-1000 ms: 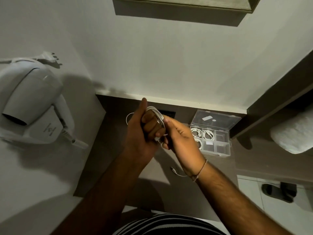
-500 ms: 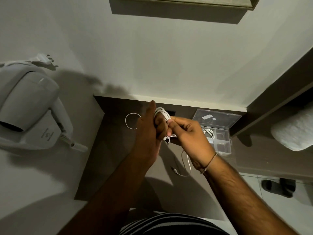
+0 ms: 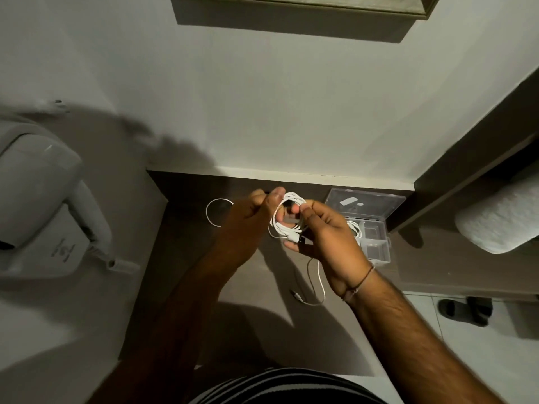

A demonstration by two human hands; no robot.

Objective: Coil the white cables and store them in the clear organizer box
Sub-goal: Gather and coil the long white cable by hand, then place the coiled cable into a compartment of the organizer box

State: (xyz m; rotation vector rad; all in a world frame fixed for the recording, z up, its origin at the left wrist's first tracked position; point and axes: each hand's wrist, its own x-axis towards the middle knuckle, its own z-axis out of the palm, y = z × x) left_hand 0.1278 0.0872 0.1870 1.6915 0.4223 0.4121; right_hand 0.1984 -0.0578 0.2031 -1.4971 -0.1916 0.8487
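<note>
A coiled white cable (image 3: 287, 215) hangs between both hands above the dark brown shelf (image 3: 186, 258). My left hand (image 3: 248, 225) grips the coil's left side with thumb up. My right hand (image 3: 329, 237) pinches its right side. The cable's loose tail (image 3: 319, 284) drops below my right hand and ends in a plug (image 3: 296, 295) lying on the shelf. The clear organizer box (image 3: 376, 246) sits to the right with its lid (image 3: 364, 204) open; a coiled white cable (image 3: 354, 227) lies in one compartment, partly hidden by my right hand. Another white cable loop (image 3: 211, 212) lies on the shelf behind my left hand.
A white wall-mounted hair dryer (image 3: 38, 199) hangs at the left. A wall rises right behind the shelf. At the right a rolled white towel (image 3: 501, 220) sits under a dark ledge. A dark slipper (image 3: 463, 310) lies on the tiled floor.
The coil has opened from a tight bundle in my left fist into a wider loop held by both hands. My view has shifted left and the loose tail has dropped lower.
</note>
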